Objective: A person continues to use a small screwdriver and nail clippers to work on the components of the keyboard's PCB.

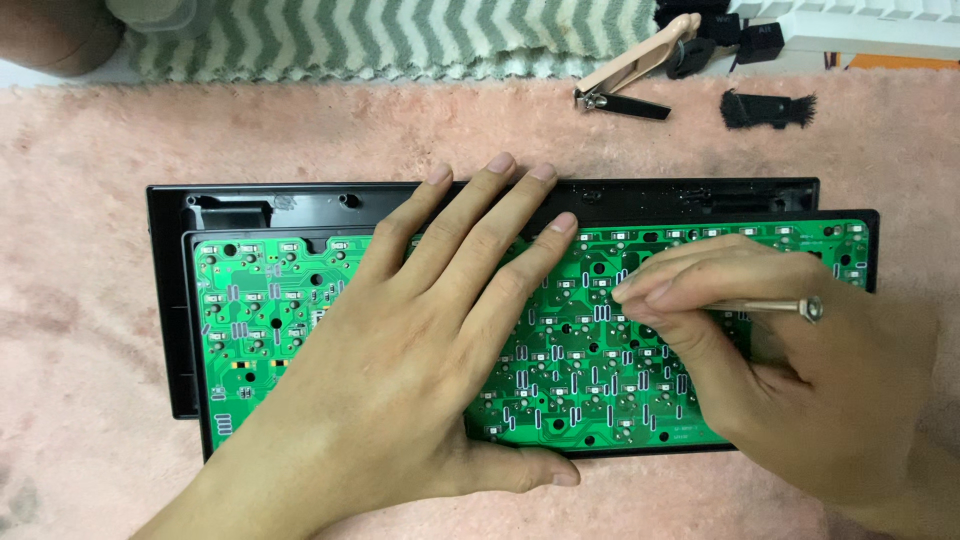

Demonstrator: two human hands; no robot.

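Green circuit board (280,320) lies in a black keyboard case (170,300) at the middle of the pink rug (80,200); left hand (420,340) presses flat on it, fingers spread, right hand (790,370) pinches a thin metal tool (780,307) whose tip touches the board

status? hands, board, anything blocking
Left hand flat on green circuit board. Right hand pinching thin metal tool against board. Nothing blocking.
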